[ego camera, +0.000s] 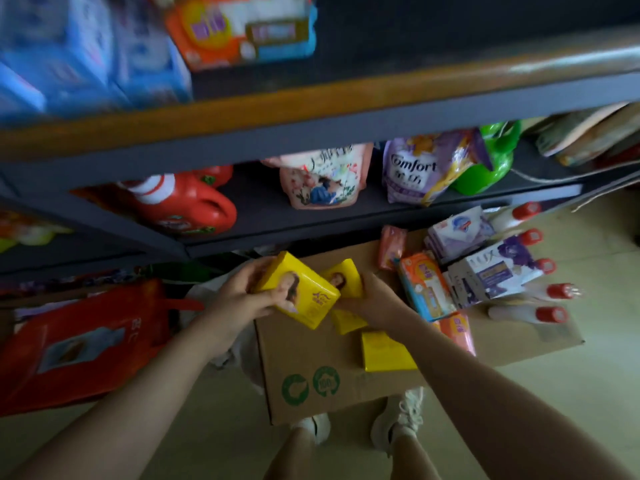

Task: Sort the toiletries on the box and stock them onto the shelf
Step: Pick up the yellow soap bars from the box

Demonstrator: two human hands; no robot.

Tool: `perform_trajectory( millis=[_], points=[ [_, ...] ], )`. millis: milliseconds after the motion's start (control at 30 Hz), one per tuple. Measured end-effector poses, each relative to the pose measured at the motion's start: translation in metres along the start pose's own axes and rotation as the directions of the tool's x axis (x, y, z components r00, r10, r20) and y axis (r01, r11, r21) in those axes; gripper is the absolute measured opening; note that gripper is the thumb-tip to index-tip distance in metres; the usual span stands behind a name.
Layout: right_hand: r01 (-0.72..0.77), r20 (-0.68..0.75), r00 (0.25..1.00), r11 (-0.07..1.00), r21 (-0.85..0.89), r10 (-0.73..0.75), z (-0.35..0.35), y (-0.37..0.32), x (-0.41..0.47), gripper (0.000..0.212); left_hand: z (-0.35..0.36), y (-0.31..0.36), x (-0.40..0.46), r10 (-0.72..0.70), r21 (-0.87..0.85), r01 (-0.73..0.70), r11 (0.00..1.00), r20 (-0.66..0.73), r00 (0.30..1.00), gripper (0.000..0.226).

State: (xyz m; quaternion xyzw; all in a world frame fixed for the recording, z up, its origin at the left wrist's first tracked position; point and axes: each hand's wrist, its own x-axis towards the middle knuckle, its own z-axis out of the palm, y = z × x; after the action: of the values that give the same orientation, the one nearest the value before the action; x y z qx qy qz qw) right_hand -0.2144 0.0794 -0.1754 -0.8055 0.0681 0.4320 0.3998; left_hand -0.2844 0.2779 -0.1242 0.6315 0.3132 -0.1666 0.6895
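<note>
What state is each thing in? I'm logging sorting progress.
Left hand: grips a yellow pack.
Right hand: holds a second yellow pack.
Loose yellow pack: flat on the cardboard box.
Red-capped bottles: lying down.

A red bag point(79, 344) leans low on the left. White sneakers point(398, 420) stand on the pale floor point(571, 393).
</note>
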Motion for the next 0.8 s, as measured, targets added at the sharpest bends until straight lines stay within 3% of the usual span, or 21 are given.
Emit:
perform_trajectory(
  millis=[100,200,300,367,567,667,800],
  points=[
    [0.099,0.016,0.994,0.93,0.355,-0.112,-0.049,-0.028,-0.044,0.039,0.012,0.04,-0.022,0.081,-0.097,-0.075,0.993,0.069,0.994,0.038],
    [0.099,0.058,0.98,0.725,0.681,-0.189,-0.099,-0.051,-0.086,0.049,0.037,0.085,-0.043,0.202,-0.197,-0.179,0.964,0.102,0.974,0.038],
    [0.162,0.037,0.958,0.641,0.75,-0.285,-0.142,-0.073,-0.113,0.061,0.065,0.131,-0.056,0.339,-0.232,-0.308,0.923,0.111,0.934,0.069],
    [0.25,-0.012,0.933,0.627,0.738,-0.358,-0.172,-0.09,-0.125,0.051,0.082,0.162,-0.057,0.427,-0.195,-0.412,0.89,0.045,0.903,0.061],
    [0.545,-0.17,0.821,0.659,0.518,-0.545,-0.243,-0.152,-0.13,0.029,0.12,0.241,-0.028,0.593,-0.109,-0.618,0.778,-0.196,0.781,0.026],
    [0.659,-0.29,0.741,0.739,0.14,-0.606,-0.27,-0.181,-0.104,0.022,0.132,0.272,0.007,0.6,-0.012,-0.631,0.776,-0.297,0.743,0.02],
    [0.642,-0.301,0.621,0.69,-0.334,-0.723,-0.292,-0.205,-0.054,0.04,0.138,0.281,0.065,0.556,0.177,-0.535,0.826,-0.413,0.722,0.026]
  ],
)
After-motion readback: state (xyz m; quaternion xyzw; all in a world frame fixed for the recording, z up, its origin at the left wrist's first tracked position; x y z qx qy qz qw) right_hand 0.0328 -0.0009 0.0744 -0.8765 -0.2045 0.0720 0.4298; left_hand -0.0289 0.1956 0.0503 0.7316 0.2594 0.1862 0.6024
